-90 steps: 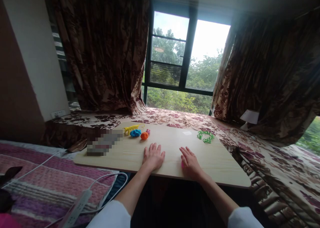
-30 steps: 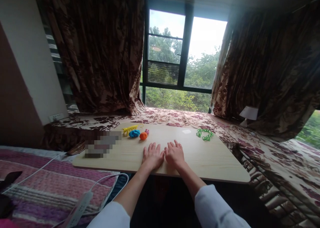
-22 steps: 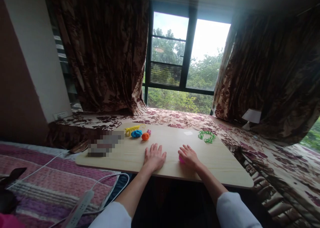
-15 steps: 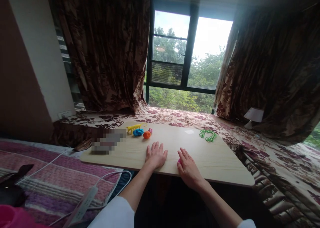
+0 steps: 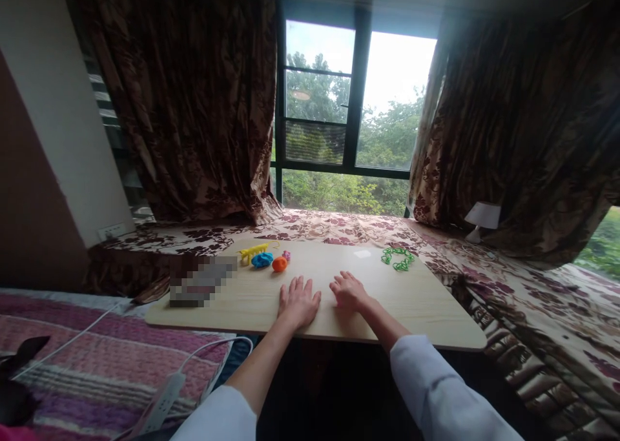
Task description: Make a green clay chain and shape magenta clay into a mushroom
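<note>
Pink piece (image 5: 340, 301): on the tabletop (image 5: 411, 315), beneath the right hand; mostly hidden, shape not readable.
Right hand (image 5: 349, 291): palm down over the pink piece, fingers partly bent and pointing inward; whether it is gripping cannot be told.
Left hand (image 5: 299, 304): palm down on the tabletop, fingers extended and slightly spread; no object visible in hold.
Hand spacing: apart, side by side near the front edge.
Far left group: yellow figure (image 5: 254, 254), blue lump (image 5: 262, 259), orange ball (image 5: 279, 264) and small pink item (image 5: 287, 256), set close together.
Left end: pixelated object (image 5: 203, 283), details unreadable.
Far right area: green loops (image 5: 398, 258) in an open ring; white patch (image 5: 361, 254) to their left.
Beyond tabletop: white-shaded lamp (image 5: 483, 215), upright on patterned fabric (image 5: 334, 226).
</note>
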### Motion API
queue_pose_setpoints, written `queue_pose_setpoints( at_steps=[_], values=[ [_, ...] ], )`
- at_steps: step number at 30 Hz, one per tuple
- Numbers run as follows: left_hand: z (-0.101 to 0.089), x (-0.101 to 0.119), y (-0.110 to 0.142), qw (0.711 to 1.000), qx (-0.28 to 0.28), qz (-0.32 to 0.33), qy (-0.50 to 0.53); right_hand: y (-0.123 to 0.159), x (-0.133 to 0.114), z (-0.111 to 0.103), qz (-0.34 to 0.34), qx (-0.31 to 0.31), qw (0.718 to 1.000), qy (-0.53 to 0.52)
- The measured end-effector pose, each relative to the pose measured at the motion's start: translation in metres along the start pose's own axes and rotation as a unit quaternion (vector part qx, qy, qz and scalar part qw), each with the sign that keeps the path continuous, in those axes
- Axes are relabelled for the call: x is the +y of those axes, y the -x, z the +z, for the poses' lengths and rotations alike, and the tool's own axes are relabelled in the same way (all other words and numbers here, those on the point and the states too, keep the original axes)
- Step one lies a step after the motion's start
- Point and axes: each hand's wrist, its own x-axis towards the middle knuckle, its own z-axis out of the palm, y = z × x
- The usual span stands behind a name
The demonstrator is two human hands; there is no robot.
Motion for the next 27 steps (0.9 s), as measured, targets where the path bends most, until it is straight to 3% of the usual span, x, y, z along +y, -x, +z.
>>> queue_pose_setpoints(
  at_steps=[5,10,14,17,22,27],
  values=[
    [-0.001,0.001,0.001,1.000,0.004,-0.006,0.010,0.044,0.016,0.004,-0.038,0.022,0.999,-0.004],
    [-0.001,0.001,0.002,1.000,0.002,-0.005,0.009,0.079,-0.005,0.017,-0.086,0.114,0.990,-0.004],
    [0.001,0.001,0.000,1.000,0.000,-0.002,0.003,0.061,-0.030,0.023,-0.101,0.135,0.986,0.001],
    [0.003,0.001,-0.002,1.000,-0.003,-0.003,0.000,0.029,-0.036,0.022,-0.052,0.105,0.993,-0.019],
    [0.006,-0.001,-0.003,1.000,0.000,0.001,-0.003,-0.010,-0.014,0.015,0.001,0.063,0.997,-0.041],
    [0.007,-0.002,-0.003,1.000,0.005,0.000,0.004,0.015,0.017,0.005,-0.008,0.024,0.998,-0.048]
  ],
)
